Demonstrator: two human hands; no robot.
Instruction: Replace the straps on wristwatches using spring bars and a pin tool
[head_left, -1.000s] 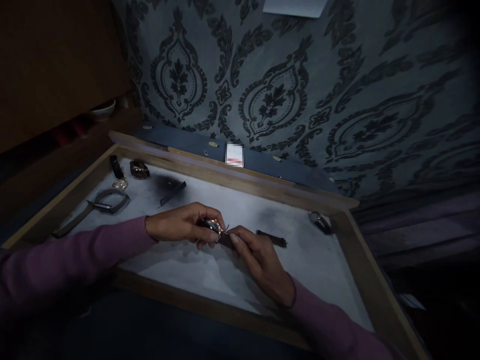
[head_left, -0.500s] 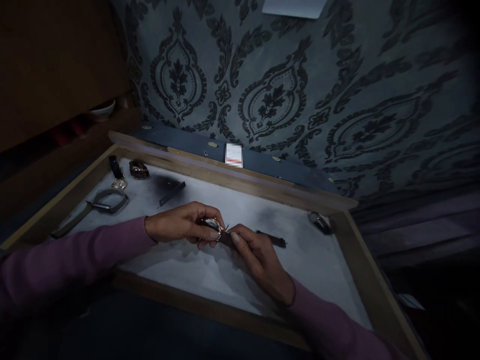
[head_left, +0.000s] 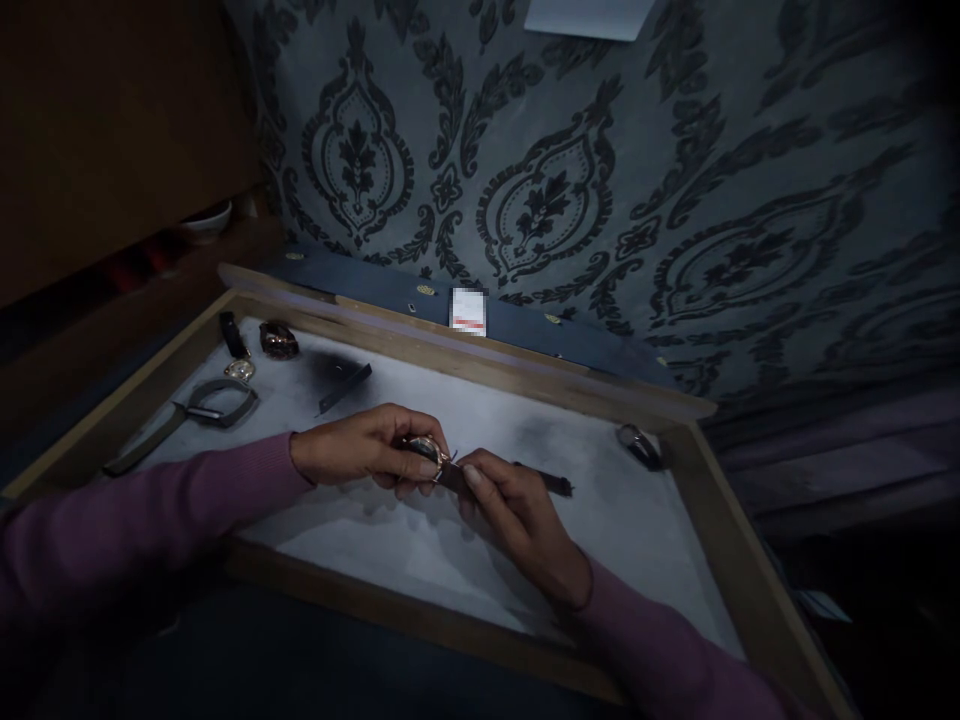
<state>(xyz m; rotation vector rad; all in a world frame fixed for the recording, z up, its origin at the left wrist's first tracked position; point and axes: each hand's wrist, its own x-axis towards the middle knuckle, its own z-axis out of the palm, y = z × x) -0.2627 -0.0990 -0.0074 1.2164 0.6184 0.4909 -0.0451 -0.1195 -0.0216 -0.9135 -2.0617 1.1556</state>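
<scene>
Above the white floor of a shallow wooden tray [head_left: 420,612], my left hand [head_left: 379,448] grips a wristwatch [head_left: 427,452] by its round, rose-gold-edged case. My right hand [head_left: 510,510] pinches a dark watch strap [head_left: 453,478] whose end meets the right side of the case; whether it is fastened there I cannot tell. A thin pin-like piece sticks up at that joint. Just beyond my right hand lies a loose dark strap [head_left: 556,482], partly hidden by the fingers. Another dark strap piece [head_left: 345,388] lies behind my left hand.
At the tray's left lie a gold-faced watch [head_left: 240,370], a dark brown shiny item [head_left: 278,340] and a grey-banded watch [head_left: 221,402]. A dark watch-like item [head_left: 640,447] sits in the far right corner. A white card [head_left: 469,311] leans at the back edge, before the patterned wall [head_left: 547,205].
Almost nothing differs. Both hands keep their hold on the watch and strap, with only a very slight shift of the right fingers.
</scene>
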